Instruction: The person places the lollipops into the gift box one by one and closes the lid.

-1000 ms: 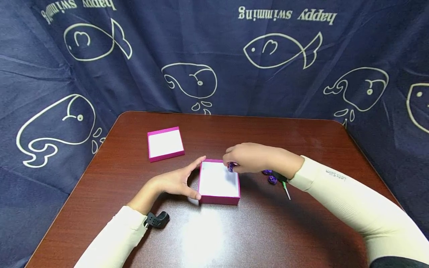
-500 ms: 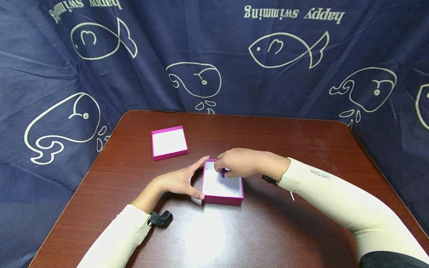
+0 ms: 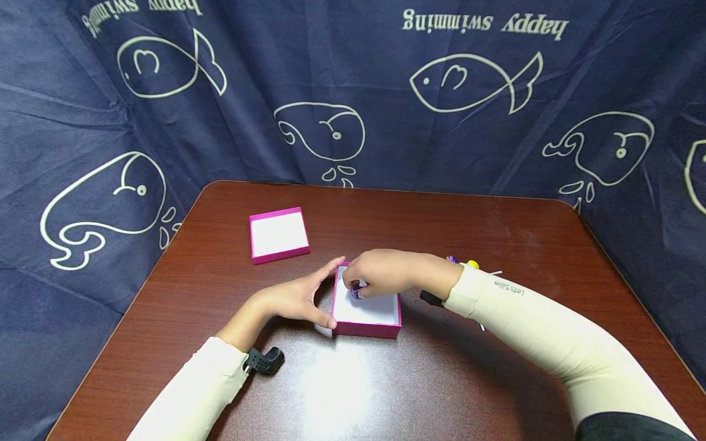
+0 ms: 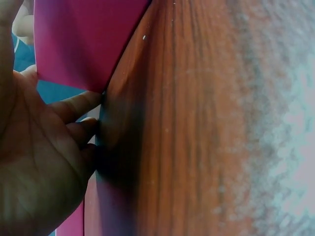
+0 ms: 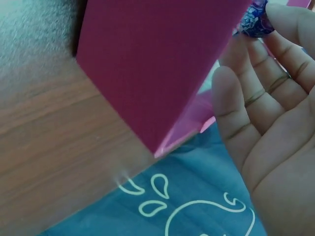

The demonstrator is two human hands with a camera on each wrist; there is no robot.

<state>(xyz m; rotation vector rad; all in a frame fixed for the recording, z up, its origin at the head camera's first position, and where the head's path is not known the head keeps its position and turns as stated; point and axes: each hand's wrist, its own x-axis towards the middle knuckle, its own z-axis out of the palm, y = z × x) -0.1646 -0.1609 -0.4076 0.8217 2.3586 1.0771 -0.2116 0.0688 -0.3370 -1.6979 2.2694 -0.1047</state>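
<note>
A magenta box [image 3: 366,330] with a white inside stands on the brown table. My left hand [image 3: 295,300] holds its left side, thumb at the front corner and forefinger stretched to the back corner. In the left wrist view, the other fingers of that hand [image 4: 39,152] sit beside the magenta wall [image 4: 83,42]. Over the box opening, my right hand [image 3: 383,271] pinches a purple foil-wrapped candy [image 3: 356,291]. The right wrist view shows this shiny candy [image 5: 256,20] at the thumb tip and fingertips. Whether it touches the box floor cannot be told.
A shallow magenta lid [image 3: 279,236], white side up, lies behind and left of the box. Beyond my right forearm, a purple wrapped piece [image 3: 452,259] and a yellow piece [image 3: 472,264] show partly, with white sticks near them. A navy curtain [image 3: 380,141] hangs behind the table.
My right hand has moved left and slightly nearer, taking the purple candy from the box's right back edge to over its left part. The left hand stays at the box. The head view shifted slightly.
</note>
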